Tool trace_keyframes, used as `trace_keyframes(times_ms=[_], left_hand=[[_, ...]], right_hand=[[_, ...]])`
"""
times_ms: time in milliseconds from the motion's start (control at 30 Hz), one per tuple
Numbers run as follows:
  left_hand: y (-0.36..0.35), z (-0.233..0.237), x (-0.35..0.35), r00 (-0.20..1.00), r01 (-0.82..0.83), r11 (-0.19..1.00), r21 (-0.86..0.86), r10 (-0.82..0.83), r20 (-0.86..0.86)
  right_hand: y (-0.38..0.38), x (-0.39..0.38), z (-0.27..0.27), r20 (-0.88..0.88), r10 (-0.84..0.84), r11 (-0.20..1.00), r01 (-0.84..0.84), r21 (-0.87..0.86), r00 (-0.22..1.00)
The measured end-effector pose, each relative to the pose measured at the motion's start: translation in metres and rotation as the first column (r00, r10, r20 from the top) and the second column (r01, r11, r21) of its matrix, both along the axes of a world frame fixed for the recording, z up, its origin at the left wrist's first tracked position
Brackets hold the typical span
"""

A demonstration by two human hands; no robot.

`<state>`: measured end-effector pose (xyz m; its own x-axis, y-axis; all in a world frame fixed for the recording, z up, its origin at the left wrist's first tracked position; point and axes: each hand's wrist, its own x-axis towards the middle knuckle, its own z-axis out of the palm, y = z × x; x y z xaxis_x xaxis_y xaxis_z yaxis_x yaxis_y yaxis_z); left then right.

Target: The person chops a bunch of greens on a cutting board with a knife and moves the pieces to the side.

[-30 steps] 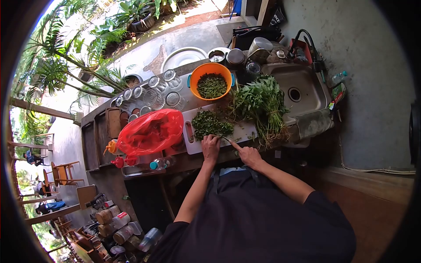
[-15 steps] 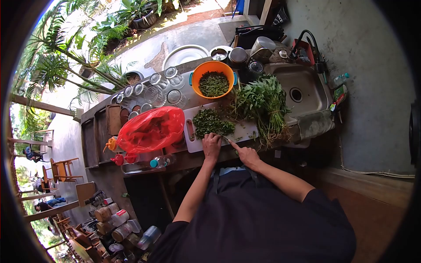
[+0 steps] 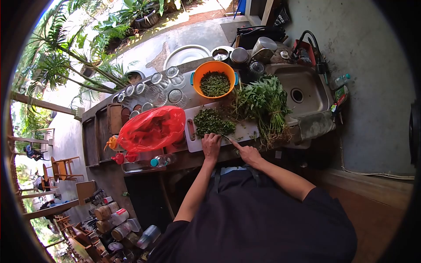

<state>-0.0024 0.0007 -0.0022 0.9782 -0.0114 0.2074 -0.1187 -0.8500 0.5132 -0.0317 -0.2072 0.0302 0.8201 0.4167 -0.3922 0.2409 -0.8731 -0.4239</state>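
A white cutting board [image 3: 245,132] lies on the counter with a heap of chopped green leaves [image 3: 210,122] on it. My left hand [image 3: 211,145] is at the near edge of the heap, its fingers bent and closed over some greens. In my right hand [image 3: 250,155] is a knife [image 3: 227,139], index finger stretched along it and blade pointing at the left fingertips. The knife's handle is hidden in my palm. To the right, a bundle of leafy greens [image 3: 265,103] with roots overlaps the board. Behind the board stands an orange colander [image 3: 203,69] holding more chopped greens.
A red plastic bag [image 3: 151,129] sits left of the board, with a bottle with a teal cap [image 3: 161,161] in front. Several upturned glasses [image 3: 176,97] stand behind the bag. A steel sink [image 3: 313,105] is at the right, a dark pot [image 3: 220,54] at the back.
The whole view has shifted very slightly. Both hands stay at the near edge of the chopped greens, the knife still in my right hand.
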Motion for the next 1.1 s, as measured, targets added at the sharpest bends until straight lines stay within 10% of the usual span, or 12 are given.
trace_keyframes(times_ms=[1100], left_hand=[[-0.004, -0.003, 0.002, 1.000, -0.007, 1.000, -0.017, 0.007, -0.009]], right_hand=[[0.004, -0.009, 0.023, 0.045, -0.039, 0.999, 0.039, 0.010, 0.998]])
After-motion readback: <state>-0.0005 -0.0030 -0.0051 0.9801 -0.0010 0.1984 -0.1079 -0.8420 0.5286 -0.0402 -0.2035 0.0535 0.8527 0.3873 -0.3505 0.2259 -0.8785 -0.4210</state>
